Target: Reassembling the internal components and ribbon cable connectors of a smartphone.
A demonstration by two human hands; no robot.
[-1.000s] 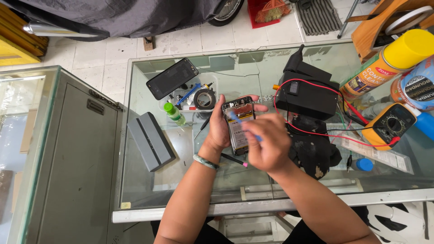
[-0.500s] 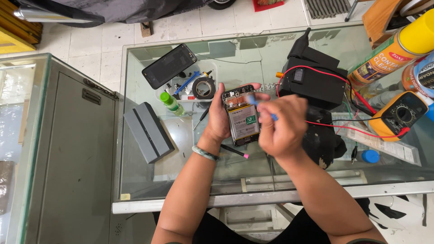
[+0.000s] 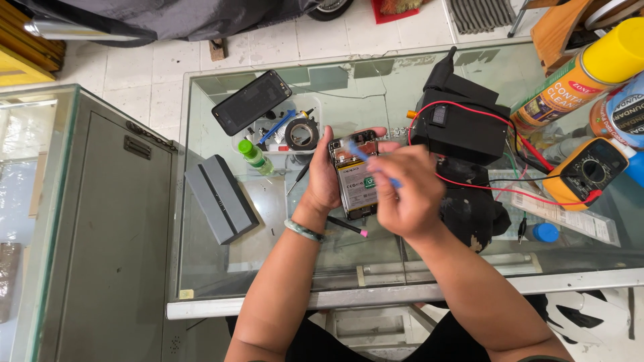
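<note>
Clutter rings the glass desk point(image 3: 221, 268): black power unit point(image 3: 463, 124) far right, yellow multimeter point(image 3: 587, 171), yellow-capped spray can point(image 3: 577, 70), grey box point(image 3: 220, 198) left. Left hand point(image 3: 325, 181) wraps the opened phone point(image 3: 354, 177) mid-desk; right hand point(image 3: 409, 194) pinches a blue tool point(image 3: 372, 161), partly covering it.

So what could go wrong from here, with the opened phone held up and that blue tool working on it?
The opened phone rests only in the left hand above the glass table; a slip could drop it onto glass. The right hand works the thin blue tool over the exposed battery, which a hard poke might damage. The red wire beside the right hand could snag.
</note>
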